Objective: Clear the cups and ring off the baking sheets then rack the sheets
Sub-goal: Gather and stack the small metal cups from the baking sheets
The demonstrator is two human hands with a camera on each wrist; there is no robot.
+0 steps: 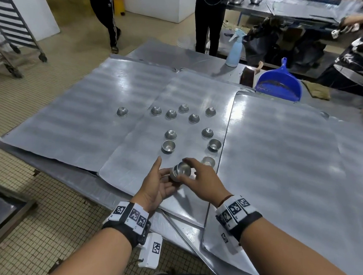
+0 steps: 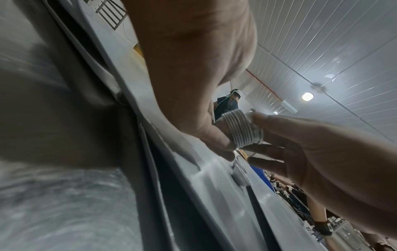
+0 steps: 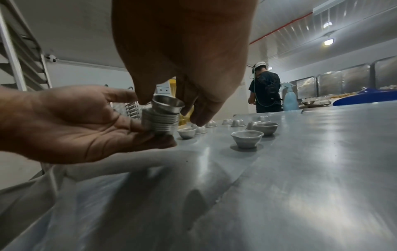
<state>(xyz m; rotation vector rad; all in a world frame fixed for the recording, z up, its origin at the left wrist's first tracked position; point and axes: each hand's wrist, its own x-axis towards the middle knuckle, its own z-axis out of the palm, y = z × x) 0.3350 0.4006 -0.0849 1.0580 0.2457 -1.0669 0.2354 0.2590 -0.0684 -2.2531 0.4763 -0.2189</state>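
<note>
you stand at a steel table (image 1: 48, 166) covered with overlapping dull-grey metal baking sheets (image 1: 280, 153), on a floor of small beige tiles. beyond the sheets stand a pale blue spray bottle (image 1: 234, 49) and a blue plastic dustpan (image 1: 281, 81); a wheeled metal tray rack (image 1: 12, 23) is left of the sheets, across the floor. other people stand past the sheets' far edge, and one wears black trousers with white side stripes. no writing is readable; only black-and-white square markers show on your wristbands (image 1: 234, 209).

your left hand (image 1: 157, 184) cradles a nested stack of small silver metal cups (image 1: 177, 173) with loosely curled fingers. your right hand (image 1: 203, 180) pinches one more small cup (image 3: 168, 104) tilted on top of that stack. loose small silver cups (image 1: 170, 134) sit scattered on the middle sheet, some upright, some upside down.
</note>
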